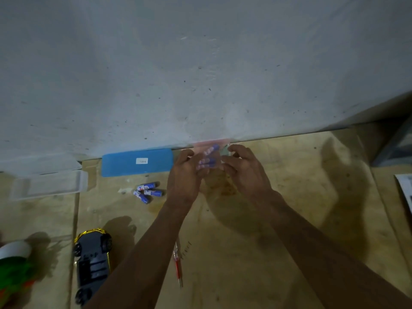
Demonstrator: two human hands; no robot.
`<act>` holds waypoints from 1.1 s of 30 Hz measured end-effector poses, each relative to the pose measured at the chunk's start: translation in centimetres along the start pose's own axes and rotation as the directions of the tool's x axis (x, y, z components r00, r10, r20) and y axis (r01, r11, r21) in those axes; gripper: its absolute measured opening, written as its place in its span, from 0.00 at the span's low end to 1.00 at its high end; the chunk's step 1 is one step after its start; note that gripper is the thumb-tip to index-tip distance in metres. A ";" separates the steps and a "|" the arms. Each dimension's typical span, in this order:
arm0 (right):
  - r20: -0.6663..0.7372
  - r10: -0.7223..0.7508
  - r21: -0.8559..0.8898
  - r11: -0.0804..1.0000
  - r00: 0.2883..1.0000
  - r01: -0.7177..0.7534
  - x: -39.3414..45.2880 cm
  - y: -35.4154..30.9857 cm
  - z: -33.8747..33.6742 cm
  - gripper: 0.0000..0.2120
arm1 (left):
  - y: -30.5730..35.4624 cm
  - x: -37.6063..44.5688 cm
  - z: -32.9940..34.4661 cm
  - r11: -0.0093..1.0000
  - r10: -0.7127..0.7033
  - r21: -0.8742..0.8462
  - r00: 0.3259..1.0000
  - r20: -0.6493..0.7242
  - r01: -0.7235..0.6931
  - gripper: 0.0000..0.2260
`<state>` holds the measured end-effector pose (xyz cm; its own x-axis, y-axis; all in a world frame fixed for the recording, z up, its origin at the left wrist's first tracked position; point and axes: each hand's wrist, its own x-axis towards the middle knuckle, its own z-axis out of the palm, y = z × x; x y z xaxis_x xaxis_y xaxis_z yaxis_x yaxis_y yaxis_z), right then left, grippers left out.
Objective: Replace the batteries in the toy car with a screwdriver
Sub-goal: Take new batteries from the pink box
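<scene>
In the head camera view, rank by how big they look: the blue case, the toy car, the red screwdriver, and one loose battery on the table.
1. Blue case, though the nearer toy car looks about as big; unsure.
2. Red screwdriver, long but thin, partly hidden by an arm.
3. Loose battery.

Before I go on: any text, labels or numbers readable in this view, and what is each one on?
None can be read with confidence.
White sticker on the blue case: four small characters, too blurred to read.
Three loose batteries: red and white printing, too small.
Bagged batteries held in both hands: motion-blurred.
Paper at the right edge: illegible.
</scene>
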<state>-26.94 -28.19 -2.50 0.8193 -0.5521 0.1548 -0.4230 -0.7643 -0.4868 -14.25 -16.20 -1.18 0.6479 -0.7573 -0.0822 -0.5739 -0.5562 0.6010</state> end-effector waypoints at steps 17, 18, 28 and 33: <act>0.168 0.261 -0.226 0.949 0.951 -0.221 -0.4 -2.9 0.8 0.22 | 0.2 0.5 -1.2 0.954 -0.058 0.299 0.986 0.159 0.008 0.18; 0.188 0.281 -0.253 0.940 0.941 -0.230 -0.2 -3.2 0.6 0.24 | 0.1 0.4 -1.5 0.947 -0.058 0.322 0.981 0.185 -0.004 0.21; 0.046 0.309 0.051 0.949 0.950 -0.311 -5.1 -12.5 0.6 0.15 | -6.1 -11.6 -8.8 0.998 0.033 0.061 0.998 -0.049 -0.030 0.21; 0.064 0.282 0.190 0.938 0.957 -0.289 -8.2 -18.0 2.7 0.14 | -10.8 -20.2 -13.2 0.997 -0.052 0.038 0.971 -0.232 0.062 0.22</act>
<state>-25.02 -9.03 2.68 0.6898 -0.7227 -0.0436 -0.5600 -0.4943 -0.6649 -14.54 9.56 4.50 0.7753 -0.6273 0.0736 -0.5512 -0.6151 0.5637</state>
